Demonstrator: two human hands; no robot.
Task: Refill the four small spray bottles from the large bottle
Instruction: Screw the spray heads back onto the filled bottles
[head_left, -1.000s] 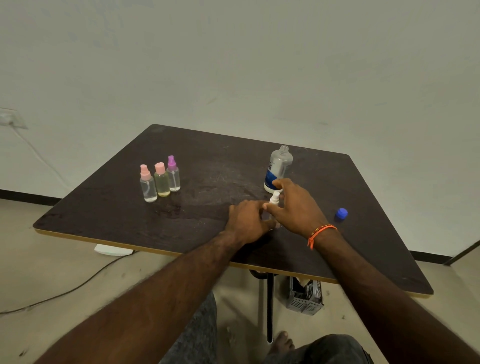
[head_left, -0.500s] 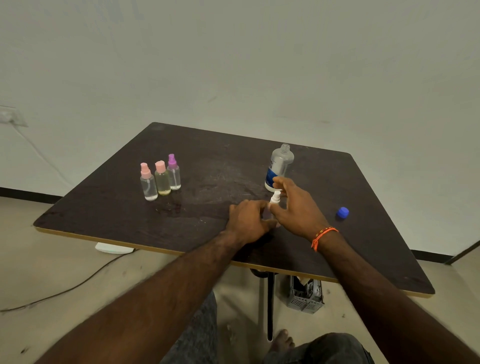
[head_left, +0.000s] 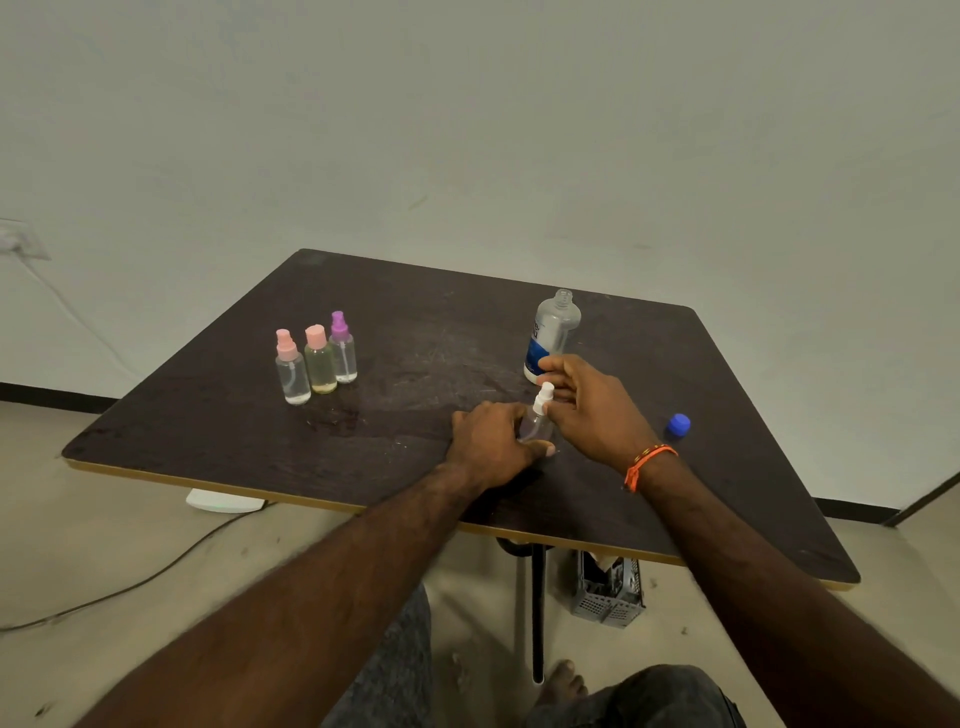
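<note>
Small spray bottle (head_left: 535, 423) gripped upright at frame centre by left hand (head_left: 493, 441), its white sprayer top (head_left: 544, 397) pinched by right hand (head_left: 592, 410), uncapped large bottle (head_left: 550, 332) just behind, blue cap (head_left: 678, 425) at right.

A dark brown square wooden table (head_left: 395, 322) with a pale edge stands before a plain off-white wall (head_left: 467, 130) with black skirting. On the beige floor (head_left: 78, 545) lie 1 dark cable (head_left: 130, 584) and a grey perforated plastic crate (head_left: 608, 592).

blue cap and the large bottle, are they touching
Apart. The head view shows the blue cap lying on bare table well right of the large bottle.
</note>
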